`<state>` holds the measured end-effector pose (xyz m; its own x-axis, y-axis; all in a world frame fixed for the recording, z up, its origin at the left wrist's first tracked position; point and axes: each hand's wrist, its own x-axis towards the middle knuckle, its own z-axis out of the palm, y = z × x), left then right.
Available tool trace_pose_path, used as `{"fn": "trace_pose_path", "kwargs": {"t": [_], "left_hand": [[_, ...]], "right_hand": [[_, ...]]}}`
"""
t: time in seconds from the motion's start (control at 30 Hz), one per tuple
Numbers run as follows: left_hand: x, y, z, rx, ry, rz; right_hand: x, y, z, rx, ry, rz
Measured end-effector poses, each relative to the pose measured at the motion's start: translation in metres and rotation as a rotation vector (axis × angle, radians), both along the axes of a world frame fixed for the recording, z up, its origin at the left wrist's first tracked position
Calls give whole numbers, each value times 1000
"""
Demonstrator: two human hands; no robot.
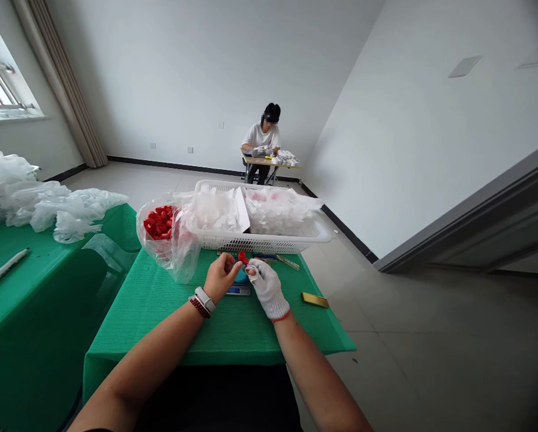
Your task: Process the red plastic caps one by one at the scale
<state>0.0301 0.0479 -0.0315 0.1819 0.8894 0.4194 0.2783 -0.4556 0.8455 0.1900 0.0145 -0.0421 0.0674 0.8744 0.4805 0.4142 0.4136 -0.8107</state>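
My right hand [266, 288], in a white knit glove with a red cuff, pinches a small red plastic piece [243, 258] above the table. Bare and wearing a watch, my left hand [221, 276] is close on the other side of the piece, its fingers curled together. Whether its fingertips touch the piece or grip something else is hidden. Under both hands a blue round object [242, 278] is partly covered, with a small device with a display [239, 291] at its near side. More red pieces [159, 222] fill a clear plastic bag [179, 258] at the left.
A white basket [273, 243] of clear bags stands at the table's back. Pens [288, 262] lie before it; a gold box [315, 300] sits near the right edge. Left, another green table [48, 282] holds plastic bags and a marker [5, 268]. Someone [262, 138] sits at a far table.
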Motion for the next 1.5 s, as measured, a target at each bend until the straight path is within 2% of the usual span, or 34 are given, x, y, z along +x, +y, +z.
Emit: {"fn": "trace_pose_path", "kwargs": {"t": [0.1, 0.2, 0.43, 0.8, 1.07, 1.3, 1.5], "left_hand": [[0, 3, -5, -6, 63, -74], [1, 1, -4, 13, 112, -141], [-1, 3, -4, 3, 91, -94], [-3, 4, -3, -53, 74, -117], [-2, 8, -7, -230, -53, -194], [-5, 7, 0, 44, 136, -145], [-4, 2, 7, 61, 100, -194]], "right_hand": [[0, 1, -1, -18, 92, 68], [1, 2, -2, -27, 92, 88], [0, 4, -6, -100, 170, 256], [-2, -1, 7, -99, 186, 284], [-4, -2, 7, -203, 174, 325], [-3, 3, 2, -280, 312, 301], [-2, 4, -1, -301, 438, 303]]}}
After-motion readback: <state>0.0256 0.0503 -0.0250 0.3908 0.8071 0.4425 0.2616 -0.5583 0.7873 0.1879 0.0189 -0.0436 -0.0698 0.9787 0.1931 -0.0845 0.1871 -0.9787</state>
